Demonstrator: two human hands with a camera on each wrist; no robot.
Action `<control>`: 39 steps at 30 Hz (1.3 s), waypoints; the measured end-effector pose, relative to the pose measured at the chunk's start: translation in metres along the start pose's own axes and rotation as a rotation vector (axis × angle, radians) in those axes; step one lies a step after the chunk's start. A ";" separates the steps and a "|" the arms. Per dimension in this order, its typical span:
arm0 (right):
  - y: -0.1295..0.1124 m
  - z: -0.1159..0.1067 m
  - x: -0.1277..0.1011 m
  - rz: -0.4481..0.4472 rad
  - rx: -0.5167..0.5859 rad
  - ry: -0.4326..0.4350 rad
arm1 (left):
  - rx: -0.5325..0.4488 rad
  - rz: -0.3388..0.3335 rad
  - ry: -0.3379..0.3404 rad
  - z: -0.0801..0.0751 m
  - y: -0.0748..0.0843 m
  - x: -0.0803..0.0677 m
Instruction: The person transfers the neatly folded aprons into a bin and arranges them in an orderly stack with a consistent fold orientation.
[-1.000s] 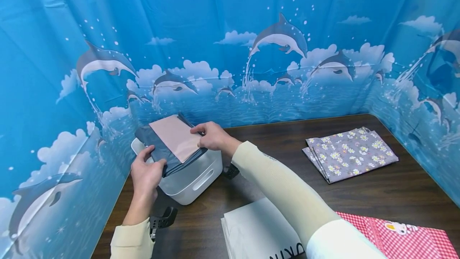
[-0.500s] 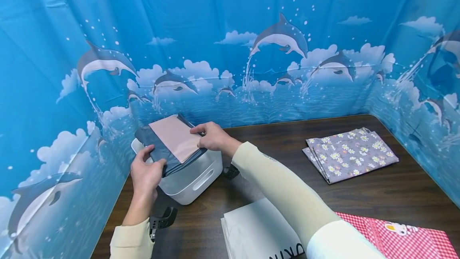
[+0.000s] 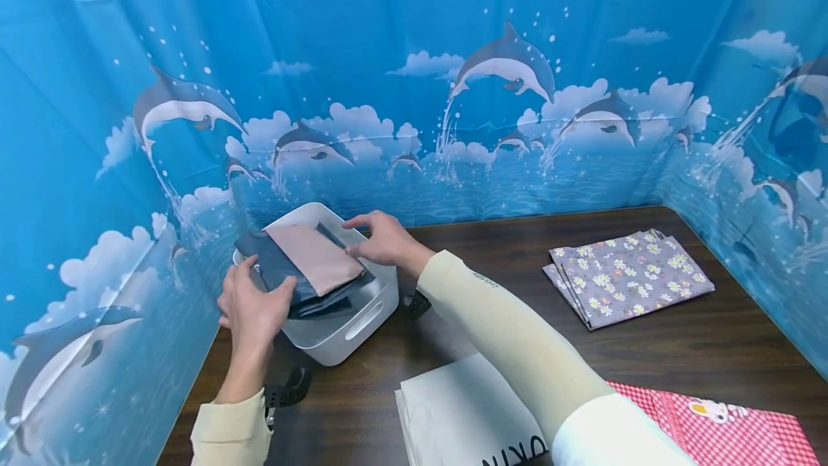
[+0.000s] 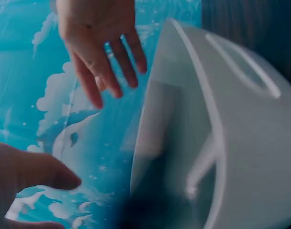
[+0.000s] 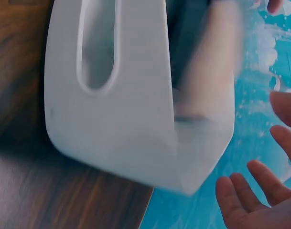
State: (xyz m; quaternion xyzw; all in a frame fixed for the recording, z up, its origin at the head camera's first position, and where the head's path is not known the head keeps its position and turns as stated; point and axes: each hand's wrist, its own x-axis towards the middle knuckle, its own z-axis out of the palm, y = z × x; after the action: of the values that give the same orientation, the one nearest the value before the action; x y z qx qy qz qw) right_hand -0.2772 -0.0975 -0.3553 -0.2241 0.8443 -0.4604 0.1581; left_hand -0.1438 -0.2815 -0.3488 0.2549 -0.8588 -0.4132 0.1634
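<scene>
Both hands at the white bin (image 3: 362,318), far left corner of the table (image 3: 647,358). Left hand (image 3: 254,308) at the near-left edge of the folded stack (image 3: 304,272); wrist view shows its fingers (image 4: 112,67) spread and straight, thumb apart, nothing gripped. From the head view I cannot tell whether it touches the cloth or sits just beside it. Right hand (image 3: 382,239) over the far-right rim of the bin, fingers loosely extended toward the stack's right edge, holding nothing; wrist view shows fingers (image 5: 260,183) relaxed and open beside the bin wall.

Largest to smallest:
- Blue dolphin backdrop (image 3: 414,78) wraps the table on the left, back and right.
- Dark wood table, the bin standing on it against the left backdrop.
- White folded sheet (image 3: 459,416) at the near edge, partly under the right sleeve (image 3: 511,340), black lettering at its bottom edge, cut off.
- Red checked cloth (image 3: 731,426) near right, just beside the white sheet, with a small cartoon print.
- Grey flowered cloth (image 3: 630,275) folded, far right, well apart from the bin.
- White bin, with a slot handle in its near side wall.
- Folded stack lying inside the bin, sticking up past the rim: dark blue-grey cloth underneath, pink cloth (image 3: 317,257) on top, tilted diagonally.
- Black wrist mounts (image 3: 287,394) below the left hand and beside the bin, near the right forearm.
</scene>
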 end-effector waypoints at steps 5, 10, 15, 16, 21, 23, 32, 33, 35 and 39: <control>0.005 -0.004 -0.001 0.020 -0.009 0.058 | 0.058 0.028 0.016 -0.003 0.005 0.001; 0.009 -0.007 -0.003 0.025 0.020 0.059 | 0.048 0.032 0.009 0.001 0.008 0.000; 0.013 -0.013 -0.003 0.034 0.036 0.067 | 0.040 0.058 0.002 0.004 0.010 0.000; 0.014 -0.014 -0.003 0.033 0.039 0.063 | 0.042 0.060 0.001 0.005 0.010 0.000; 0.016 -0.016 -0.002 0.020 0.036 0.047 | 0.041 0.074 -0.012 0.010 0.012 -0.003; 0.017 -0.018 -0.003 0.025 0.033 0.048 | 0.039 0.083 -0.024 0.012 0.013 -0.004; 0.037 -0.037 -0.011 0.065 0.024 0.086 | 0.049 0.173 -0.140 0.033 0.027 -0.015; 0.040 -0.040 -0.013 0.069 0.023 0.093 | 0.049 0.187 -0.156 0.035 0.028 -0.017; 0.048 -0.046 -0.015 0.077 0.019 0.107 | 0.050 0.213 -0.180 0.040 0.030 -0.020; 0.065 -0.060 -0.021 0.091 0.017 0.134 | 0.052 0.246 -0.209 0.051 0.036 -0.025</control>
State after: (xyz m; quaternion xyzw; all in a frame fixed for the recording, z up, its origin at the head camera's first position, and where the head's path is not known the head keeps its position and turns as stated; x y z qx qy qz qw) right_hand -0.3028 -0.0135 -0.3779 -0.1527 0.8585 -0.4736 0.1241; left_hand -0.1590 -0.2163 -0.3530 0.1075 -0.9063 -0.3919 0.1161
